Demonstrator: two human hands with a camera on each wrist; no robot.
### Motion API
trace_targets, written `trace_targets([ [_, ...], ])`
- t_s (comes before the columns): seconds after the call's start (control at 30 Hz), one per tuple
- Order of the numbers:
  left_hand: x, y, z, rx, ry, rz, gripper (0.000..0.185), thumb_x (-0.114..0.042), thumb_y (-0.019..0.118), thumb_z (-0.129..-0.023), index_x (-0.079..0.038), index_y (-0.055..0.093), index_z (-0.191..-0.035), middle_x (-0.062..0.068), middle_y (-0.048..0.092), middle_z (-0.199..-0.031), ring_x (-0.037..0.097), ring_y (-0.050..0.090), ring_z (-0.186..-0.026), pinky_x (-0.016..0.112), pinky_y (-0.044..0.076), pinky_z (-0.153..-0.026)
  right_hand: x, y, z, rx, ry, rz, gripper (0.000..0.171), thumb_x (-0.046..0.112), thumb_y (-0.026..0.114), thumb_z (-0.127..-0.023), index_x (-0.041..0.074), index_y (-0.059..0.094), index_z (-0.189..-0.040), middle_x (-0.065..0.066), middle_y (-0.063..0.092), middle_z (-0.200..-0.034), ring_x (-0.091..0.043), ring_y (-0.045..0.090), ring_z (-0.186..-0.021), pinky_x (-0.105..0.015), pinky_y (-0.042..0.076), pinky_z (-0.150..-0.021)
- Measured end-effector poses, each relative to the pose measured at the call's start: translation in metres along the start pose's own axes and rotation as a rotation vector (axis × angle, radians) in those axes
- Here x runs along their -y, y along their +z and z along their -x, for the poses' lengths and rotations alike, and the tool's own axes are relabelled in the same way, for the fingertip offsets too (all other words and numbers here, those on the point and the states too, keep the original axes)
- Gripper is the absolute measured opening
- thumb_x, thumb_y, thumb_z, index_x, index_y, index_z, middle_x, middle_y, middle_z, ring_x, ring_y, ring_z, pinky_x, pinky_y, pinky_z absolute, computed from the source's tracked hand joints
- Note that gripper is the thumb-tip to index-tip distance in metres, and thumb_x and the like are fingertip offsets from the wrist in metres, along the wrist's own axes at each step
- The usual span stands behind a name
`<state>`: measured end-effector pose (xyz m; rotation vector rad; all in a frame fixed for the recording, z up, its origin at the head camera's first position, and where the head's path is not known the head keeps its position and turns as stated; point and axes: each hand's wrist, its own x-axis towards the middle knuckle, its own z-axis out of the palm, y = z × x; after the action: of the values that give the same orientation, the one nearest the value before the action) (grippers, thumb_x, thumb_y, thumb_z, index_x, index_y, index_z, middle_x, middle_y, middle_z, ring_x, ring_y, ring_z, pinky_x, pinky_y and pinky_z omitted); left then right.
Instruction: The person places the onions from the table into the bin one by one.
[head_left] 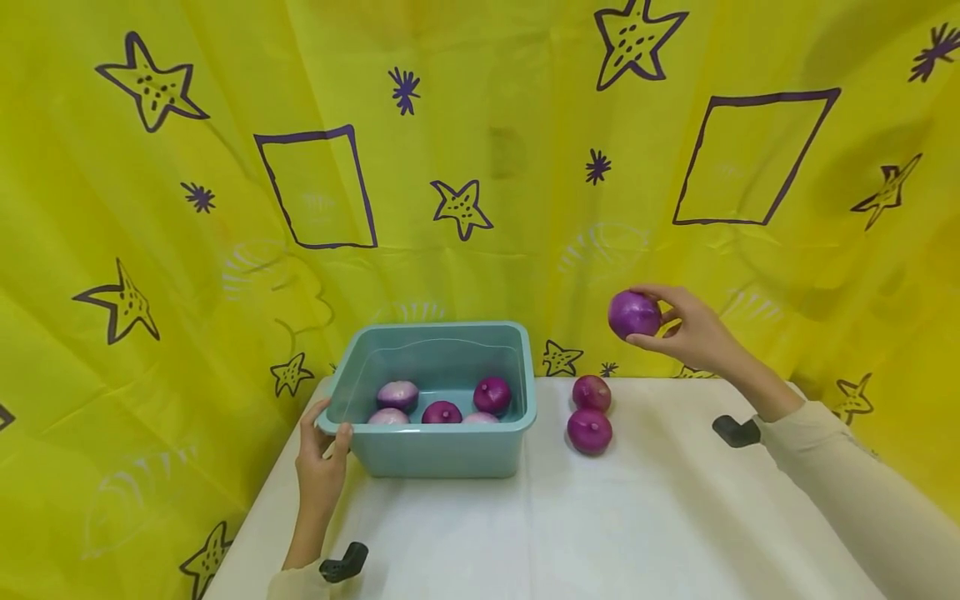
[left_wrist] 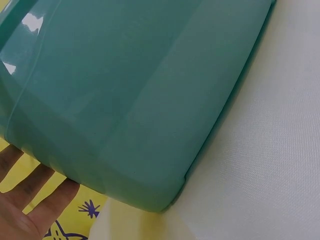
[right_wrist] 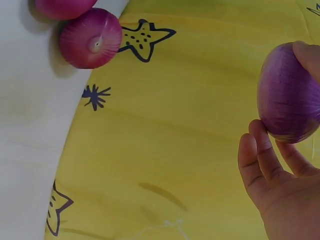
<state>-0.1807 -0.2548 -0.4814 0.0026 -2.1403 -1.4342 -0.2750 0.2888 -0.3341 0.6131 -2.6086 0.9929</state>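
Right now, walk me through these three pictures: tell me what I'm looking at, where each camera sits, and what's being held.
No machine here: a person works with two bare hands. The big picture comes from a camera on the head; the other two come from cameras on each wrist. The left hand grips the corner of a teal tub on a white table; several purple onions lie in the tub. The right hand holds one purple onion in the air. Two more onions sit on the table beside the tub. Behind hangs a yellow star-printed sheet.

Purple onion [head_left: 633, 314] in raised right hand [head_left: 693, 333], above white table [head_left: 637, 517]
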Motion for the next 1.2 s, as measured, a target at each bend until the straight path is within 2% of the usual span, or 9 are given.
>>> trace_targets([
  [0.07,0.000,0.000,0.000,0.000,-0.002,-0.007,0.051,-0.014,0.059,-0.104,-0.015,0.041,-0.151,0.028,0.053,-0.147,0.051,0.058,-0.123,0.012,0.048,-0.087,0.001,0.002,-0.003,0.004,-0.005,0.006,0.070,0.020,0.089,-0.081,0.013,0.057,-0.144,-0.018,0.055,-0.133,-0.035,0.064,-0.097,-0.019,0.054,-0.071],
  [0.17,0.000,0.000,0.000,0.003,-0.006,-0.014,0.051,-0.015,0.059,-0.104,-0.016,0.040,-0.152,0.027,0.053,-0.148,0.050,0.058,-0.124,0.036,0.055,-0.092,0.005,0.004,-0.008,0.012,-0.025,0.012,0.071,0.020,0.089,-0.081,0.013,0.057,-0.144,-0.018,0.056,-0.133,-0.034,0.065,-0.097,-0.020,0.055,-0.070],
  [0.3,0.000,-0.001,-0.001,0.004,0.002,-0.007,0.051,-0.015,0.059,-0.104,-0.016,0.040,-0.152,0.026,0.052,-0.148,0.050,0.058,-0.124,0.061,0.049,-0.093,0.013,0.008,-0.020,0.036,-0.084,0.016,0.071,0.021,0.088,-0.082,0.011,0.056,-0.145,-0.019,0.057,-0.132,-0.034,0.066,-0.094,-0.022,0.056,-0.070],
  [0.47,0.000,-0.001,-0.001,0.003,-0.001,-0.005,0.051,-0.015,0.059,-0.104,-0.016,0.040,-0.152,0.027,0.052,-0.148,0.050,0.058,-0.124,0.063,0.049,-0.092,0.027,0.018,-0.042,0.091,-0.155,0.005,0.069,0.022,0.088,-0.083,0.009,0.056,-0.144,-0.018,0.060,-0.129,-0.033,0.068,-0.092,-0.031,0.060,-0.074],
  [0.6,0.000,-0.001,0.000,0.000,-0.011,-0.013,0.051,-0.016,0.059,-0.104,-0.016,0.041,-0.152,0.026,0.053,-0.147,0.050,0.059,-0.123,0.032,0.056,-0.091,0.044,0.029,-0.060,0.149,-0.182,-0.020,0.069,0.022,0.087,-0.083,0.010,0.057,-0.143,-0.015,0.062,-0.127,-0.031,0.067,-0.095,-0.042,0.060,-0.079],
  [0.7,-0.002,-0.001,0.001,0.002,-0.013,-0.018,0.051,-0.017,0.058,-0.104,-0.016,0.040,-0.152,0.026,0.053,-0.147,0.049,0.059,-0.124,0.011,0.046,-0.087,0.057,0.038,-0.073,0.191,-0.197,-0.057,0.069,0.023,0.087,-0.083,0.010,0.057,-0.143,-0.014,0.063,-0.126,-0.028,0.068,-0.092,-0.045,0.060,-0.081],
  [0.93,0.000,0.000,0.000,0.001,-0.009,-0.012,0.051,-0.016,0.059,-0.104,-0.016,0.041,-0.151,0.026,0.053,-0.147,0.049,0.058,-0.124,0.008,0.045,-0.085,0.086,0.068,-0.098,0.294,-0.195,-0.104,0.070,0.024,0.087,-0.084,0.011,0.055,-0.145,-0.014,0.062,-0.132,-0.026,0.069,-0.094,-0.041,0.061,-0.084],
  [1.03,0.000,0.001,-0.001,-0.004,-0.010,-0.016,0.051,-0.016,0.060,-0.104,-0.017,0.041,-0.151,0.025,0.054,-0.147,0.049,0.059,-0.123,0.013,0.049,-0.087,0.101,0.083,-0.108,0.337,-0.180,-0.112,0.070,0.025,0.087,-0.084,0.013,0.054,-0.145,-0.012,0.062,-0.131,-0.026,0.069,-0.095,-0.039,0.060,-0.086],
  [1.2,-0.001,0.001,0.000,-0.006,-0.016,-0.016,0.051,-0.018,0.060,-0.104,-0.016,0.041,-0.150,0.025,0.052,-0.149,0.049,0.058,-0.125,0.052,0.053,-0.096,0.122,0.112,-0.122,0.387,-0.200,-0.139,0.071,0.023,0.087,-0.083,0.012,0.055,-0.145,-0.013,0.061,-0.133,-0.029,0.066,-0.107,-0.038,0.059,-0.090],
])
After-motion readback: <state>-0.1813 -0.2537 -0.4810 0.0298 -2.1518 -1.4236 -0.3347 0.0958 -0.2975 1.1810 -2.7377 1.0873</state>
